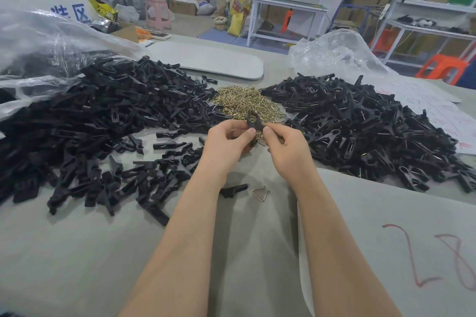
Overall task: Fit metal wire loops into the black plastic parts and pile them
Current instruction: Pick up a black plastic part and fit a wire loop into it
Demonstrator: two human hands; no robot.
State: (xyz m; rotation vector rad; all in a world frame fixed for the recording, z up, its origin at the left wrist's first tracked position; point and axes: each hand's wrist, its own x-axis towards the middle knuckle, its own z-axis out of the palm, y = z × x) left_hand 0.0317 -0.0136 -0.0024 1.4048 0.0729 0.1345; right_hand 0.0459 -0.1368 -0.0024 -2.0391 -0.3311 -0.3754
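free: bare table, lower left and bottom centre | left: black parts pile blocks | right: second pile blocks | between piles: wire loop heap | centre: stray part, stray loop

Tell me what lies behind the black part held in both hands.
Behind the black part lies the heap of golden wire loops. The fingers cover its lower half; any fitted loop is hidden.

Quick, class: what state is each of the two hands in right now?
Left hand: closed, pinching the black plastic part.
Right hand: closed, pinching the same part from its other side.
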